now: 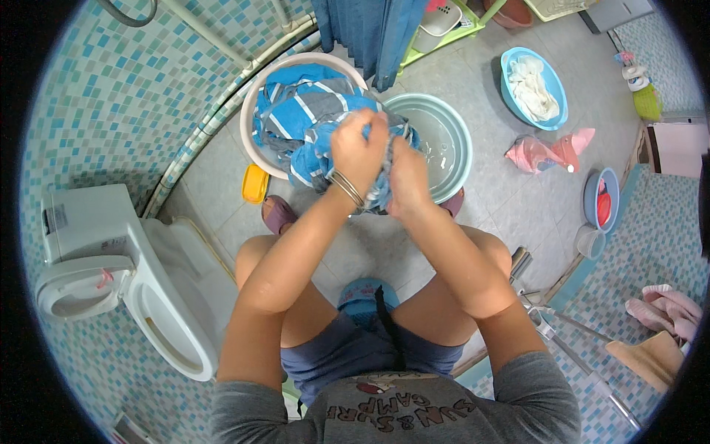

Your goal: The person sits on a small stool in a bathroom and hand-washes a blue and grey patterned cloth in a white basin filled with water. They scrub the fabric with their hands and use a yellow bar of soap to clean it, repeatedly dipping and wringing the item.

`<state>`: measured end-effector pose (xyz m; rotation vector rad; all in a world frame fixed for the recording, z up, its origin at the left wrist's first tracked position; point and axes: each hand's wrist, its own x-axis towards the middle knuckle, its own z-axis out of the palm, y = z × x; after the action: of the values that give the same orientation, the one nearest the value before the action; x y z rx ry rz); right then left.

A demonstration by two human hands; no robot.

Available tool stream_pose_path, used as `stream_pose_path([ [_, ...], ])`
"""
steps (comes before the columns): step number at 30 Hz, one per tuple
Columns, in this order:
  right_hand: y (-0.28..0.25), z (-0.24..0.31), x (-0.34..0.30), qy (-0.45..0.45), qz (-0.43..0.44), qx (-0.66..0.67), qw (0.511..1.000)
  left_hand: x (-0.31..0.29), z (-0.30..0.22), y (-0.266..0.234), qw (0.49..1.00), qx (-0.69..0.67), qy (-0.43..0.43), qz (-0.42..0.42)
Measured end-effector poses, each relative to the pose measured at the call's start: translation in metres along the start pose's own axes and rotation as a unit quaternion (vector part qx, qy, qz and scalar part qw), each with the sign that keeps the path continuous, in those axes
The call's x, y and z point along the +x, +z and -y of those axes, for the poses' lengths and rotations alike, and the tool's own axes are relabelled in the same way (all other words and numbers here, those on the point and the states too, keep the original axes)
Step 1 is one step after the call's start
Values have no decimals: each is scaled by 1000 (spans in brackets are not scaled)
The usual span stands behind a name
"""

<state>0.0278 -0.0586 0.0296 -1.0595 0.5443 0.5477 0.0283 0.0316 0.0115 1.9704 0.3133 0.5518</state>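
Note:
A large blue, grey and white striped cloth (307,103) fills the pinkish-white basin (249,111) in front of me. Part of it is lifted and bunched between my hands, above the basins. My left hand (360,144), with thin bangles at the wrist, is closed round the bunched cloth. Close beside it, my right hand (409,177) also grips the cloth, its fingers partly hidden. Just right of the hands stands a pale green-blue basin (464,148) with clear water in it. Some of the cloth hangs over that basin's left side.
A toilet (166,325) stands at the left. Near the striped cloth's basin lies a yellow box (255,183). To the right are a blue basin (563,111) of white cloth, a pink plastic bag (536,154) and a small blue tub (590,200). A blue curtain (362,37) hangs behind.

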Motion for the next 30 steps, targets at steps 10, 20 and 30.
stream_pose_path([
  [10, 4, 32, -7, 74, 69, -15, 995, 22, 16, -18, 993, -69, -7, 99],
  [20, -48, 89, 21, 96, 152, 153, 972, 5, 7, -31, 868, 42, -52, 492],
  [30, -41, 67, 40, 64, 60, 161, 983, 19, 29, -27, 896, -351, -181, 202],
])
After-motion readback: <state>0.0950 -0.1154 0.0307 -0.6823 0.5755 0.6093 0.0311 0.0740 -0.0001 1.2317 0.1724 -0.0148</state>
